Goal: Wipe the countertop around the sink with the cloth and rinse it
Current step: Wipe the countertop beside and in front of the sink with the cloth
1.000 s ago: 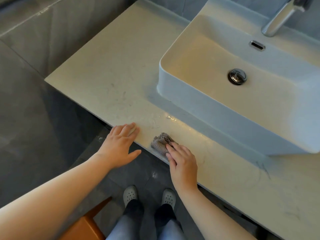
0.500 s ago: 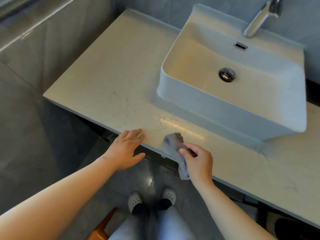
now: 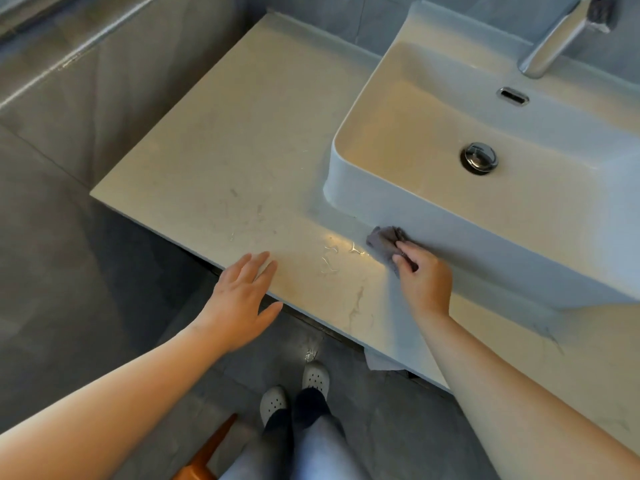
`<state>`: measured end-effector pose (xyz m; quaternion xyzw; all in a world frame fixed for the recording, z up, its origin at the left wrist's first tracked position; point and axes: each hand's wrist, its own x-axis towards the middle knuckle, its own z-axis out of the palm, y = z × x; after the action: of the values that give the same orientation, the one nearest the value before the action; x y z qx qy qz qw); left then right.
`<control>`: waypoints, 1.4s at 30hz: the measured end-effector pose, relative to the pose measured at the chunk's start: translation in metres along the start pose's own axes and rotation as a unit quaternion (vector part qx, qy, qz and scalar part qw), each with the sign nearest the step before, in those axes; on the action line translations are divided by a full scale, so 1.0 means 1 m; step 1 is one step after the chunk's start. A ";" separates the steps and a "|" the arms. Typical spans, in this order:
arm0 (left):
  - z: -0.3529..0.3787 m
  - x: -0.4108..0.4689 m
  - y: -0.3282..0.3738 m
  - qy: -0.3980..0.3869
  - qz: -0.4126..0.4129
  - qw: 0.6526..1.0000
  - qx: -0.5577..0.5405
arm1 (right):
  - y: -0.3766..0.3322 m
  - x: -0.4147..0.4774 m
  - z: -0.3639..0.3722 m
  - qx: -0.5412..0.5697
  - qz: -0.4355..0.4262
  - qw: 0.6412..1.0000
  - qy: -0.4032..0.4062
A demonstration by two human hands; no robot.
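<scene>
A small grey cloth (image 3: 382, 242) lies bunched on the pale stone countertop (image 3: 242, 140), right against the front wall of the white vessel sink (image 3: 450, 233). My right hand (image 3: 424, 282) grips the cloth with curled fingers and holds it to the surface. My left hand (image 3: 242, 299) rests with straight fingers on the counter's front edge, to the left of the cloth. Thin wet streaks (image 3: 332, 256) glisten on the counter between my two hands.
A chrome faucet (image 3: 561, 36) stands at the sink's back right, with a drain plug (image 3: 479, 157) in the basin. Grey tiled walls enclose the counter on the left and behind. An orange object (image 3: 204, 459) and my feet in pale clogs (image 3: 294, 389) are on the floor below.
My right hand has carried the cloth from the counter's front edge up to the foot of the sink. The left hand has stayed on the edge.
</scene>
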<state>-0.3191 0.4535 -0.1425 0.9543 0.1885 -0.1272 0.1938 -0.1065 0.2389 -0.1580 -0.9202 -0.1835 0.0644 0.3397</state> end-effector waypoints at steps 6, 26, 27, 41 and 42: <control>0.001 0.015 -0.004 0.008 -0.021 0.998 0.054 | -0.002 0.003 0.021 -0.033 -0.052 0.997 0.048; 0.001 0.018 -0.013 0.012 -0.002 0.997 0.081 | -0.023 -0.024 0.044 -0.009 -0.094 0.996 -0.007; -0.002 0.018 -0.014 0.011 0.004 0.997 0.076 | -0.025 -0.036 0.046 -0.007 -0.093 0.996 -0.009; -0.015 0.015 -0.053 0.051 0.029 0.998 0.034 | -0.068 -0.129 0.042 0.116 0.032 0.986 -0.116; -0.014 0.016 -0.055 0.043 0.017 0.998 0.043 | -0.071 -0.128 0.039 0.144 0.059 0.979 -0.129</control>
<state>-0.3247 0.5114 -0.1530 0.9695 0.1743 -0.0909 0.1467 -0.2552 0.2637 -0.1427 -0.8547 -0.1599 0.2288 0.4377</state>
